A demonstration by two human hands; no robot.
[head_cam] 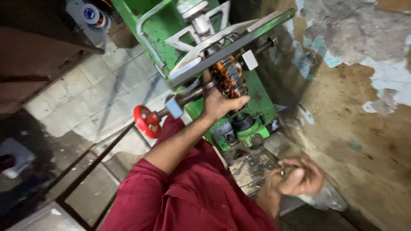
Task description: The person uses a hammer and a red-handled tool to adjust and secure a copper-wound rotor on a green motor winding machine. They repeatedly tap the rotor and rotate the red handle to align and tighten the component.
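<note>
Head view. The left hand (pixel 218 102) grips the orange wound coil assembly (pixel 231 77) mounted on the shaft of the green winding machine (pixel 180 30). The right hand (pixel 299 177), blurred, is curled around small metal pieces (pixel 283 172) beside the machine's base. A red handwheel (pixel 145 120) ends the shaft at left.

- Passage above the orange wound core (pixel 231 77) is barred by the slanted grey bar (pixel 231 49).
- Below the core, room is taken by the left hand (pixel 220 102).
- Right of it, the peeling wall (pixel 355 98) stands close.
- Left of it, open tiled floor (pixel 98 98) is found.
</note>
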